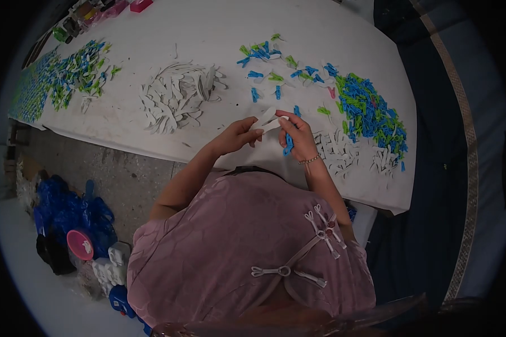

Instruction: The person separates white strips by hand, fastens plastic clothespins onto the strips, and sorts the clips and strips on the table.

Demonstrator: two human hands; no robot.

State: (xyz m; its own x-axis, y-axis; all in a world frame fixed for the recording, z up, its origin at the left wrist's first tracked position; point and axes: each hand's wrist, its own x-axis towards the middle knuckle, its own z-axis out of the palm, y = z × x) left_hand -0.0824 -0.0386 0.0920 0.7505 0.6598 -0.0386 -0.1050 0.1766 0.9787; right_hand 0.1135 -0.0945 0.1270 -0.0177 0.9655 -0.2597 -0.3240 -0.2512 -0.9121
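Observation:
Near the table's front edge, my left hand (237, 136) pinches a flat white strip (266, 117). My right hand (299, 138) also has its fingers on a white piece, and the two hands almost meet there. A blue clothespin (288, 145) hangs down in the palm side of my right hand. Just beyond that hand another blue clothespin (297, 111) shows. Whether the white pieces between my fingers are one or two, I cannot tell. Past the hands, blue and green clothespins (278, 91) lie scattered, some with white pieces against them.
A heap of white strips (177, 95) lies left of centre on the white table (219, 25). Blue and green clothespins (365, 106) are piled at right, above more white pieces (337, 151). Another clothespin pile (78, 73) spreads at far left. Blue bags (76, 205) and a pink bowl (80, 245) are below left.

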